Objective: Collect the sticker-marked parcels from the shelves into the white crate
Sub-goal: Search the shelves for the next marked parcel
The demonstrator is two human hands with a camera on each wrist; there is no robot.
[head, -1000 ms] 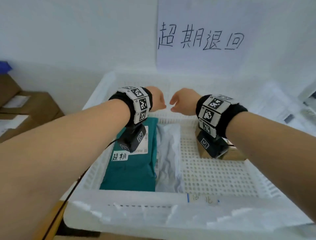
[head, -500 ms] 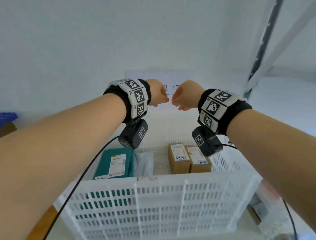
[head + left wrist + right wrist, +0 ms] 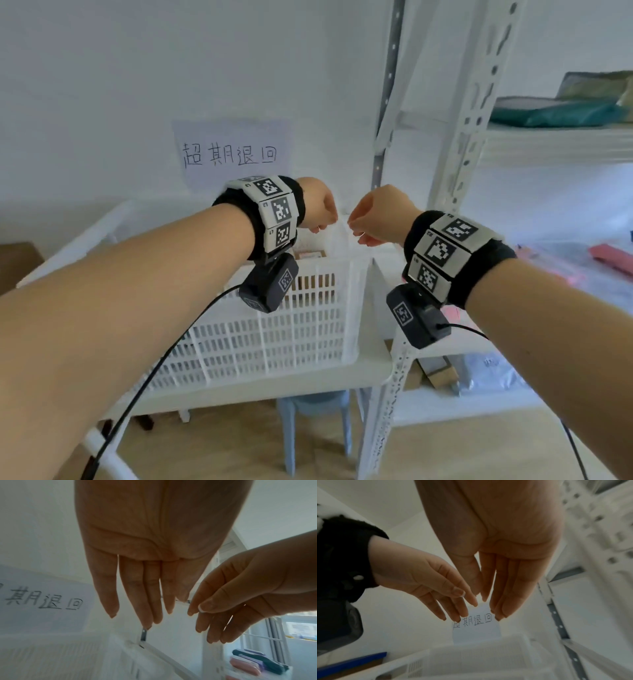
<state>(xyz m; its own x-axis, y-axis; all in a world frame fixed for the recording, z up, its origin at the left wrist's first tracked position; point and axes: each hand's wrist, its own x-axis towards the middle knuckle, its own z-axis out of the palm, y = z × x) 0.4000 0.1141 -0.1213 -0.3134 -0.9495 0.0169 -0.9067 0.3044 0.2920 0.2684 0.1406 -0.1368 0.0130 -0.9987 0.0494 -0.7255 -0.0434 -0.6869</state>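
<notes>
**Both hands empty above the crate's far corner**

I see the white crate sitting on a white bench, its right wall close to the bench's right edge. Through the slotted side and over the rim I can make out a brown box inside, near the back right corner; the rest of the contents are hidden by my left forearm. On the wall behind the crate hangs a handwritten paper sign.

My left hand and right hand hang side by side in the air over that back corner, fingertips near each other but apart. The wrist views show both with fingers straight and loosely together, pointing down, holding nothing.

Just to the right of the bench stands a white metal shelf rack, its perforated upright close to the crate's corner, leaving a narrow gap. On an upper shelf lie teal soft parcels; a lower shelf holds pink packages, blurred. Under the bench there is a pale blue stool on a wooden floor.
</notes>
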